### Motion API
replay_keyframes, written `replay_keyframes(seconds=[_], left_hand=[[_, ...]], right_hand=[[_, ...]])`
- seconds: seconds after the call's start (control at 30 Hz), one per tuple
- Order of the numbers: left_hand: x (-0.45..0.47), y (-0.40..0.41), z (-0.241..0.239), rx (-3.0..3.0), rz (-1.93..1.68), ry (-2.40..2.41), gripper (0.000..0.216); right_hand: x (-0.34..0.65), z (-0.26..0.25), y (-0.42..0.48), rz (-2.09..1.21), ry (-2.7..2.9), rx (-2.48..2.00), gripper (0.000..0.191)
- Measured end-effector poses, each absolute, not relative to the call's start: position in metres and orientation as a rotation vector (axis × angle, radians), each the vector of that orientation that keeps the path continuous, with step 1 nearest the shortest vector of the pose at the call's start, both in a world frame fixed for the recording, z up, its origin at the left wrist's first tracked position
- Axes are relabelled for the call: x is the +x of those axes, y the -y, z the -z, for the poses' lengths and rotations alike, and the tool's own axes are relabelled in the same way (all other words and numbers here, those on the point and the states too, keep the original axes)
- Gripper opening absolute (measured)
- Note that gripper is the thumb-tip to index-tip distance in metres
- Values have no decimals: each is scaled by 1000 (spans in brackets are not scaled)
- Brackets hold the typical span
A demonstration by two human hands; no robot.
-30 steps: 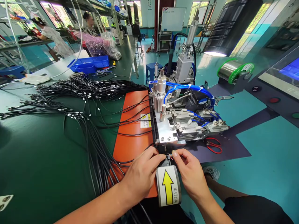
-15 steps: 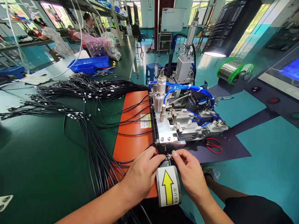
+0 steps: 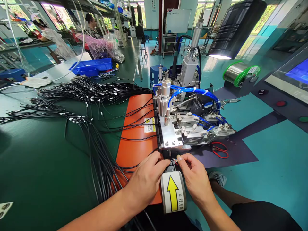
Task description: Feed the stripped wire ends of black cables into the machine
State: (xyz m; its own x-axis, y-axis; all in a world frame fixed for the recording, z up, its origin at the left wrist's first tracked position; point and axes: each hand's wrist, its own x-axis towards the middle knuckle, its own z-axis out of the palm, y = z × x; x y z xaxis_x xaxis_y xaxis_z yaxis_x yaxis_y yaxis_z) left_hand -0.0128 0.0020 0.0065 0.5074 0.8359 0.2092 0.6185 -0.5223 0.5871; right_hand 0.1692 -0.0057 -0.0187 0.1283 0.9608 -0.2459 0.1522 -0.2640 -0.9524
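My left hand (image 3: 145, 179) rests on the orange mat (image 3: 136, 134) with its fingers closed on a black cable end at the front of a small black fixture (image 3: 171, 165). My right hand (image 3: 194, 178) pinches the thin red wire tips (image 3: 175, 161) of that cable from the other side, just below the metal pneumatic machine (image 3: 183, 128). A grey cover with a yellow arrow label (image 3: 173, 192) lies between my two wrists. What exactly sits under the fingertips is hidden.
A large bundle of black cables (image 3: 79, 109) spreads over the green bench at left. Red-handled scissors (image 3: 220, 149) lie right of the machine. A solder spool (image 3: 240, 72), a lamp (image 3: 231, 29), blue bins (image 3: 92, 65) and other people (image 3: 54, 37) are farther back.
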Motion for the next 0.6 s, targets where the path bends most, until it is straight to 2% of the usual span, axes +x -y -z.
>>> replay_keyframes(seconds=[0.6], left_hand=[[-12,-1,-6,2361,-621,-1187,31]], right_hand=[[166,13,7,-898,1351,-1709,36]])
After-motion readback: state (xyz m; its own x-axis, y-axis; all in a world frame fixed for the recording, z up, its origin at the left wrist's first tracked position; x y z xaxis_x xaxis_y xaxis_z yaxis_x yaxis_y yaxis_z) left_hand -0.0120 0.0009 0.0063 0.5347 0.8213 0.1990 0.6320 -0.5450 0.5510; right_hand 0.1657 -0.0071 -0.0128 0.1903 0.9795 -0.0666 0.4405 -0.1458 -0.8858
